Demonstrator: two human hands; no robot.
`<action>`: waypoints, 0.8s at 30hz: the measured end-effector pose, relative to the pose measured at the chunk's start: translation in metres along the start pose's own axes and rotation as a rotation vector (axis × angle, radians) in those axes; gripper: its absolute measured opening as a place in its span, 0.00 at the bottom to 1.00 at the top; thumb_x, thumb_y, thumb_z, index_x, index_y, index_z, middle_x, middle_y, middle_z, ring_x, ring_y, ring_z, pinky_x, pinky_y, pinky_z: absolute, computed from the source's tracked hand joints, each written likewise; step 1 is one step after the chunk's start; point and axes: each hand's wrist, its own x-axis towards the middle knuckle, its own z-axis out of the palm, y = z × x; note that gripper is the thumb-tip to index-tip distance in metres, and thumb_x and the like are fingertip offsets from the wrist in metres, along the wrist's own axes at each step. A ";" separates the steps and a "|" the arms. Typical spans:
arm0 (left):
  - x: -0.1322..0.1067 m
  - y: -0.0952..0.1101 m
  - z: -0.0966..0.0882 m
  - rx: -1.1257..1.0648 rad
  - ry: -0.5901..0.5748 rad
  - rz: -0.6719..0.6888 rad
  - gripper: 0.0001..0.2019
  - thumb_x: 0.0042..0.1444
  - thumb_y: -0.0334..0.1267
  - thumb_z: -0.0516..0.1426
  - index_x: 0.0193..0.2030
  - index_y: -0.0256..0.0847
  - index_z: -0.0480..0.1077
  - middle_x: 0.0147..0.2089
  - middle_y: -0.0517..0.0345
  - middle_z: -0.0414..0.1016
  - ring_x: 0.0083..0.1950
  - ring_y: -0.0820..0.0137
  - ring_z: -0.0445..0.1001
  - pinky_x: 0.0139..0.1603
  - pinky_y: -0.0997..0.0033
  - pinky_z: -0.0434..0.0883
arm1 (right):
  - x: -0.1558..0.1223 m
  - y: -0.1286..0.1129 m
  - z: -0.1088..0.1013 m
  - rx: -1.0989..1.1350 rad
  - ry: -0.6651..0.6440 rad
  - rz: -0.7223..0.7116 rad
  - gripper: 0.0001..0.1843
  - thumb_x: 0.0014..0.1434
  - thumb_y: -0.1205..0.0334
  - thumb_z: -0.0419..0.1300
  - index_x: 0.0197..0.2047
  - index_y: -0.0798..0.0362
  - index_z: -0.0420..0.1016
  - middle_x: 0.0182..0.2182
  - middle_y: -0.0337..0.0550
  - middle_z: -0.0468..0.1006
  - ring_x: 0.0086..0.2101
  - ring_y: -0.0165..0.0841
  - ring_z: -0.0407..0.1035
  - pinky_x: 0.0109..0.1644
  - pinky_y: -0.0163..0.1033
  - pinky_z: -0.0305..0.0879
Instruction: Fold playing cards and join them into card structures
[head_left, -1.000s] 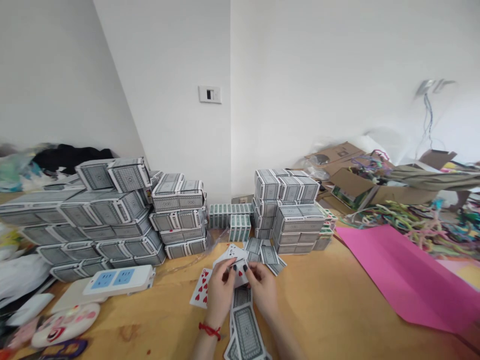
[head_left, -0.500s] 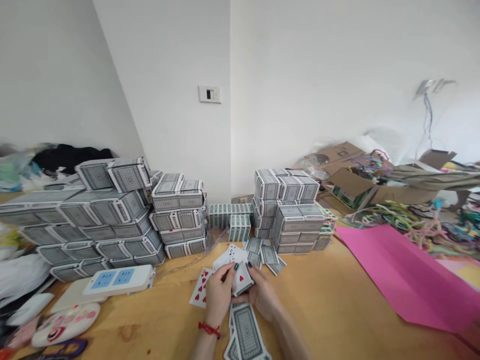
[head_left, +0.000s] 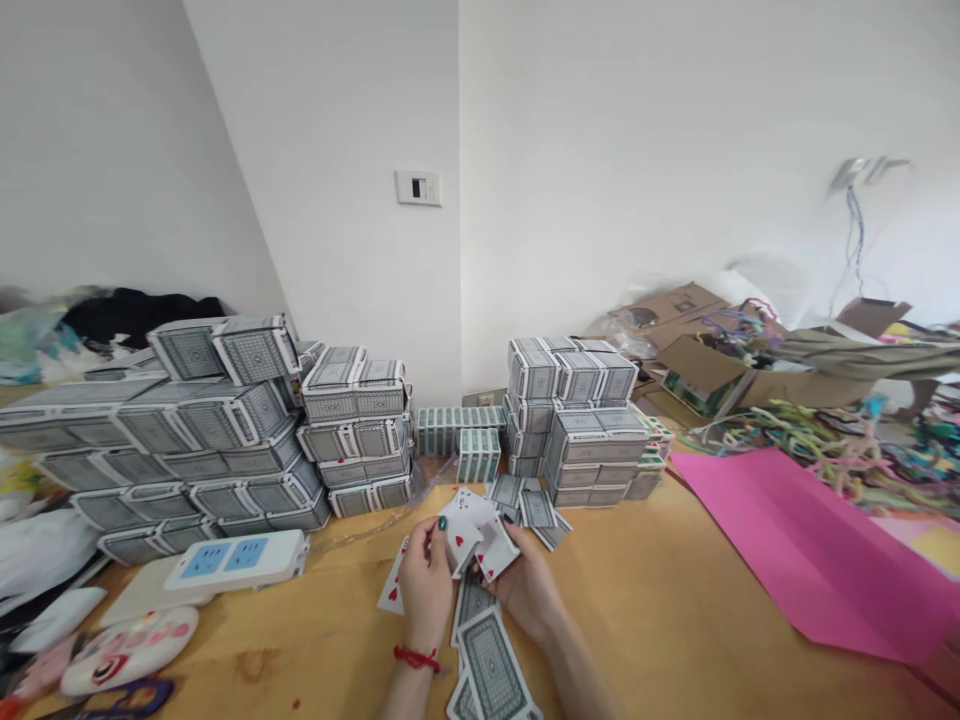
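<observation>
Between thumb and fingers my left hand (head_left: 429,575) grips a playing card (head_left: 459,548) with a red heart. My right hand (head_left: 529,580) is closed around another playing card or small packet of cards (head_left: 495,550), also showing red hearts. The two lie close together at the table's middle. Behind them some face-up cards (head_left: 465,502) rest on the wood. A red-heart card (head_left: 392,590) lies partly under my left hand. Nearer me is a loose pile of face-down cards (head_left: 491,660) with grey-green backs. More face-down cards (head_left: 538,508) lie just beyond my right hand.
Tall stacks of card bundles stand at left (head_left: 247,420) and right (head_left: 592,450), with green-sided card boxes (head_left: 478,455) between. A white power strip (head_left: 238,560) lies at left. Pink paper (head_left: 802,550), tangled cords (head_left: 817,445) and an opened cardboard box (head_left: 712,375) are at right.
My left hand has moved slightly left with a heart card, away from the cards in my right hand. The cards held together before now show as two separate parts.
</observation>
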 end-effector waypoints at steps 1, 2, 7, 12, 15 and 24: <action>0.001 -0.002 -0.001 -0.006 0.038 -0.010 0.15 0.49 0.45 0.49 0.39 0.37 0.67 0.37 0.50 0.73 0.39 0.63 0.70 0.40 0.65 0.66 | -0.001 -0.002 0.001 0.005 0.000 0.006 0.16 0.51 0.52 0.52 0.36 0.55 0.71 0.29 0.45 0.76 0.24 0.31 0.68 0.25 0.33 0.61; 0.003 -0.004 -0.001 -0.017 0.062 -0.015 0.16 0.50 0.44 0.48 0.40 0.37 0.66 0.40 0.49 0.72 0.41 0.63 0.69 0.42 0.65 0.65 | -0.002 -0.003 0.001 0.011 -0.005 0.017 0.17 0.51 0.52 0.52 0.37 0.55 0.71 0.29 0.44 0.76 0.24 0.30 0.67 0.24 0.32 0.61; 0.004 -0.009 0.000 -0.085 0.041 -0.030 0.17 0.48 0.43 0.51 0.43 0.39 0.68 0.46 0.48 0.70 0.47 0.61 0.68 0.44 0.63 0.66 | -0.004 -0.007 0.003 0.093 -0.071 0.023 0.17 0.52 0.53 0.53 0.41 0.53 0.69 0.31 0.45 0.76 0.26 0.31 0.69 0.26 0.34 0.63; -0.002 0.001 0.006 -0.363 -0.132 -0.089 0.20 0.47 0.45 0.54 0.45 0.37 0.65 0.44 0.48 0.72 0.42 0.63 0.71 0.36 0.65 0.71 | -0.003 -0.008 0.002 0.138 -0.046 -0.104 0.14 0.51 0.56 0.55 0.40 0.52 0.70 0.32 0.43 0.76 0.28 0.32 0.69 0.33 0.39 0.66; -0.006 0.010 0.007 -0.435 -0.235 -0.086 0.18 0.46 0.43 0.55 0.43 0.38 0.66 0.43 0.50 0.72 0.41 0.64 0.72 0.39 0.65 0.71 | -0.003 -0.010 0.002 0.105 -0.017 -0.168 0.14 0.50 0.55 0.56 0.38 0.53 0.71 0.33 0.43 0.76 0.29 0.34 0.69 0.33 0.40 0.66; -0.008 0.025 0.002 -0.394 -0.384 -0.111 0.13 0.42 0.43 0.57 0.31 0.34 0.71 0.32 0.53 0.75 0.34 0.65 0.73 0.37 0.68 0.69 | 0.001 -0.005 -0.001 -0.032 0.078 -0.298 0.13 0.45 0.57 0.60 0.36 0.51 0.73 0.31 0.41 0.74 0.28 0.33 0.68 0.35 0.40 0.65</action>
